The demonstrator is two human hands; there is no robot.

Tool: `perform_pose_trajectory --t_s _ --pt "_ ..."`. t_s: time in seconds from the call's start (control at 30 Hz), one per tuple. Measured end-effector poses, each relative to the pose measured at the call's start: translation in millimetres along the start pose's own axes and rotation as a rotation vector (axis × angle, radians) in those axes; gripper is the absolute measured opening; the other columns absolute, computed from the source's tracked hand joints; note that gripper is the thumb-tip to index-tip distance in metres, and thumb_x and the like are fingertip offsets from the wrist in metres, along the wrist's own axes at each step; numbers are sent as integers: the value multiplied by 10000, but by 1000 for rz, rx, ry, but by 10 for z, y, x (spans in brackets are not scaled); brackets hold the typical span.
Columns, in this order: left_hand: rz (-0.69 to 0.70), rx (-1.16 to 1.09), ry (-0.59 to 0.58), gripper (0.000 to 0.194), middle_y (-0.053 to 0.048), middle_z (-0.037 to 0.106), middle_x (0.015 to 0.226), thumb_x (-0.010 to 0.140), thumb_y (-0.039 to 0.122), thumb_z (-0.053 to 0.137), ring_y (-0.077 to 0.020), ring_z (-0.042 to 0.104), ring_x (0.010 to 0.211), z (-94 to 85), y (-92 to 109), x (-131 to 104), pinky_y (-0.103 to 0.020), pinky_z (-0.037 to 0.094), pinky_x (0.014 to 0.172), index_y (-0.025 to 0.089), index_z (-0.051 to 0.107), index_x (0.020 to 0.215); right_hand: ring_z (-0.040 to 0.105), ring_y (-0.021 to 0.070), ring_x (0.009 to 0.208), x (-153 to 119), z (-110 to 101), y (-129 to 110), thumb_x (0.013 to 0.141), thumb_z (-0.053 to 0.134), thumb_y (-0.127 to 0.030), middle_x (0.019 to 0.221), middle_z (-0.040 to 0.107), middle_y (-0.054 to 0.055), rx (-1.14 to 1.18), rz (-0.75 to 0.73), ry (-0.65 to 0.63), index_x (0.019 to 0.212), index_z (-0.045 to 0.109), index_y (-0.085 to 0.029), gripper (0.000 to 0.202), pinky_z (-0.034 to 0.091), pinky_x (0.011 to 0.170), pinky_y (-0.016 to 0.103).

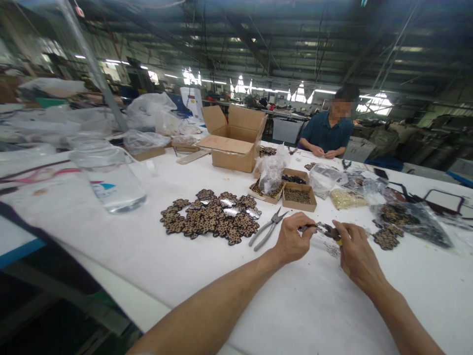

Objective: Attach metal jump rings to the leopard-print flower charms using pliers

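Observation:
My left hand (pixel 295 237) is closed, thumb and fingertips pinching a small dark piece (pixel 308 227) whose kind I cannot make out. In my right hand (pixel 356 249) is a pair of pliers (pixel 331 232) with a dark head and yellow on the handle. The pliers' jaws point left and meet or nearly meet the dark piece; exact contact is too small to tell. Just left of my left hand, grey-handled long-nose pliers (pixel 266 229) lie on the table. Further left is a pile of leopard-print, bear-shaped pieces (pixel 210 217), some with shiny patches.
Small cardboard trays (pixel 300 197) of tiny metal parts stand beyond my hands, near an open carton (pixel 236 143). Plastic bags (pixel 349 197) and more leopard pieces (pixel 388 236) lie right. A large water jug (pixel 111 177) stands left. Across the white table (pixel 177 281) sits a co-worker (pixel 327 130).

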State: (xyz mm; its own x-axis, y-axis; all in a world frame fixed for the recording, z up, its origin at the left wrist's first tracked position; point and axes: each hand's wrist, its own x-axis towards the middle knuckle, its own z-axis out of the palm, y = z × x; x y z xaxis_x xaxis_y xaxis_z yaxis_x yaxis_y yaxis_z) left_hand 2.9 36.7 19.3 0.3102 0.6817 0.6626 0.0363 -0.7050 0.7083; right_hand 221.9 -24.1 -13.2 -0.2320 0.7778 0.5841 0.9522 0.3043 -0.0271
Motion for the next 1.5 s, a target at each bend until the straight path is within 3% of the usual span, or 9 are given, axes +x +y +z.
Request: perform_pose_trajectory --t_s 0.17,0.37,0.73,1.03,1.5 --pt "-15 -6 0 92 -61 686 813 831 148 634 -167 597 761 -1 5 -6 -290 464 717 163 724 843 499 364 1095 43 -60 -43 774 458 -7 1231 514 186 -33 -2 10 1523 310 -216 792 489 918 551" --pt "-31 8 8 88 -59 677 791 816 141 637 -165 590 747 4 -3 -13 -285 457 698 162 722 809 499 361 1036 30 16 29 747 490 -18 1178 525 181 -84 -28 31 1486 353 -216 777 506 859 531" --pt "-22 -4 18 94 -44 655 763 792 115 640 -151 561 703 26 -28 -28 -273 432 654 160 720 812 494 344 1056 33 63 21 803 517 -15 1131 566 180 -199 20 70 1305 481 -116 513 477 884 483" --pt "85 -8 12 82 -53 661 767 799 117 629 -169 580 746 38 -19 -25 -297 450 702 160 700 801 516 315 1020 42 98 21 805 558 -26 1002 606 123 -273 105 111 1066 563 -156 292 439 846 405" --pt "121 22 9 94 -52 663 772 802 106 624 -172 586 752 46 -24 -42 -309 463 716 160 700 816 514 272 943 81 88 18 807 600 -44 922 603 89 -277 81 125 981 557 -180 225 381 778 350"
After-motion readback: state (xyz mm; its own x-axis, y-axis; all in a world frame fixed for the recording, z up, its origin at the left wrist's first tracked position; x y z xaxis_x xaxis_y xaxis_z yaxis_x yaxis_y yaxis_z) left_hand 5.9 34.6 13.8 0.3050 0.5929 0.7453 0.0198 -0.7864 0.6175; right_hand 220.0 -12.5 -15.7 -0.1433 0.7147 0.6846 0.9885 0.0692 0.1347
